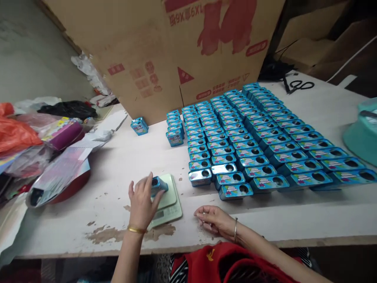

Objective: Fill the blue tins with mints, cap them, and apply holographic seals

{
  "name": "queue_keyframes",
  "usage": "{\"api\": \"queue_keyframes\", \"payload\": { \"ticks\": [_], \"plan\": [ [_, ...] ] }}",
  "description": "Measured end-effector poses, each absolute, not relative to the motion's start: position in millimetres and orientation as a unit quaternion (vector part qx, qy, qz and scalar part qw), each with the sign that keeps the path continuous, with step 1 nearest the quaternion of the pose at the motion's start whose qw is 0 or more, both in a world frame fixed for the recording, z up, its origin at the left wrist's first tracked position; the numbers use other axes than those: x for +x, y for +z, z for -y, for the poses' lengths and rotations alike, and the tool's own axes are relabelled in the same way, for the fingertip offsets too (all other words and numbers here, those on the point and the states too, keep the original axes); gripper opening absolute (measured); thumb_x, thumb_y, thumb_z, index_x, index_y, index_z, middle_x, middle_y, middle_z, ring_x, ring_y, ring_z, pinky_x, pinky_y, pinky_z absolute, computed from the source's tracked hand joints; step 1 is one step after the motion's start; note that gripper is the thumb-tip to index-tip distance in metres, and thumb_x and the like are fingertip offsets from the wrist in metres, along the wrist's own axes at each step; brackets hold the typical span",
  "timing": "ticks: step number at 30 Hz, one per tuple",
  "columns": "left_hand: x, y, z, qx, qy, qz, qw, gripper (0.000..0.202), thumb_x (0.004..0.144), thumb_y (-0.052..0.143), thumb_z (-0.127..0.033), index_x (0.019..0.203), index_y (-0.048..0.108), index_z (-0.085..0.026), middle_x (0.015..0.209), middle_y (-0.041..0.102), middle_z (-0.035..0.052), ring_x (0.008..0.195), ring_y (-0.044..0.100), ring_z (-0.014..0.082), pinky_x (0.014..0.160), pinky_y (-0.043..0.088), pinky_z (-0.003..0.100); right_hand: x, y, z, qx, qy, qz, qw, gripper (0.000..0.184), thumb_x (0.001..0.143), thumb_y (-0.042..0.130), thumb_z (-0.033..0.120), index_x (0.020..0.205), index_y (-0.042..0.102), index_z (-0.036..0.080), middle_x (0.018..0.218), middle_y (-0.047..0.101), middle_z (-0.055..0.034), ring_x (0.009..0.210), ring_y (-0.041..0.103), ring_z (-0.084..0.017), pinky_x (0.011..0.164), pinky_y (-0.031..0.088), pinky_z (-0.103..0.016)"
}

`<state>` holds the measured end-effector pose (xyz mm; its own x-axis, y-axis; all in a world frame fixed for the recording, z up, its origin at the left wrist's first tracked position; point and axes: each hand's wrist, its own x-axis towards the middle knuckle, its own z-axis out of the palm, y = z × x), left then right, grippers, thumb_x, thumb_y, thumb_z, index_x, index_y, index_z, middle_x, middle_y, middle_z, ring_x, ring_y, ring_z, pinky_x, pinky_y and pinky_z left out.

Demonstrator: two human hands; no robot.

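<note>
white worktop (pixel 118 165) is bearing a scale (pixel 169 200) where the left hand (pixel 143 202) is gripping a blue tin (pixel 159 185), flat for weighing, while the right hand (pixel 215 220) is resting loosely curled, empty.

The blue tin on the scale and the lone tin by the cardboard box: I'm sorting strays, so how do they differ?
The tin on the scale sits on the green scale, under the left hand; the lone tin stands untouched on the bare table. The first lies near the table's front edge, the second far back. Both are blue.
</note>
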<state>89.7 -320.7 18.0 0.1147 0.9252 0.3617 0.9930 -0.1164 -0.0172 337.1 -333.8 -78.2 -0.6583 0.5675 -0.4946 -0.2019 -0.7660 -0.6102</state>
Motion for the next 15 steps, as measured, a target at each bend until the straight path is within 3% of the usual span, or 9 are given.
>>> {"api": "queue_keyframes", "payload": {
  "ticks": [2, 5, 11, 15],
  "plan": [
    [78.1, 25.5, 300.3, -0.762, -0.121, 0.629, 0.098, 0.037, 0.088, 0.053, -0.042, 0.119, 0.055, -0.022, 0.106, 0.065, 0.0099, 0.099, 0.059, 0.0263, 0.097, 0.036, 0.045, 334.8, -80.2, 331.7, -0.347, 0.874, 0.261, 0.217, 0.054, 0.056, 0.082, 0.054, 0.083, 0.058, 0.013, 0.061, 0.059, 0.0039, 0.034, 0.034, 0.000, 0.035, 0.010, -0.019],
    [70.9, 35.1, 248.2, -0.787, -0.129, 0.597, 0.087, 0.032, 0.088, 0.054, -0.041, 0.113, 0.058, -0.021, 0.103, 0.064, 0.0088, 0.095, 0.058, 0.0252, 0.086, 0.039, 0.040, 330.5, -83.7, 328.9, -0.343, 0.878, 0.261, 0.210, 0.056, 0.054, 0.081, 0.055, 0.083, 0.057, 0.013, 0.058, 0.058, 0.0039, 0.034, 0.034, -0.001, 0.035, 0.010, -0.019],
    [97.1, 20.8, 124.4, -0.827, -0.078, 0.554, 0.057, 0.035, 0.085, 0.058, -0.033, 0.118, 0.057, -0.019, 0.109, 0.063, 0.0101, 0.100, 0.056, 0.0254, 0.092, 0.037, 0.042, 323.4, -99.0, 326.7, -0.353, 0.875, 0.276, 0.181, 0.060, 0.052, 0.078, 0.064, 0.082, 0.058, 0.015, 0.055, 0.057, 0.0036, 0.035, 0.034, -0.002, 0.036, 0.015, -0.018],
    [100.5, 0.6, 84.8, -0.845, -0.072, 0.529, 0.039, 0.037, 0.084, 0.061, -0.035, 0.117, 0.058, -0.021, 0.112, 0.062, 0.0099, 0.104, 0.055, 0.0256, 0.093, 0.037, 0.042, 325.0, -118.9, 324.1, -0.363, 0.854, 0.344, 0.144, 0.056, 0.051, 0.078, 0.067, 0.079, 0.066, 0.020, 0.064, 0.061, -0.0004, 0.050, 0.051, -0.008, 0.045, 0.032, -0.021]
  ]
}}
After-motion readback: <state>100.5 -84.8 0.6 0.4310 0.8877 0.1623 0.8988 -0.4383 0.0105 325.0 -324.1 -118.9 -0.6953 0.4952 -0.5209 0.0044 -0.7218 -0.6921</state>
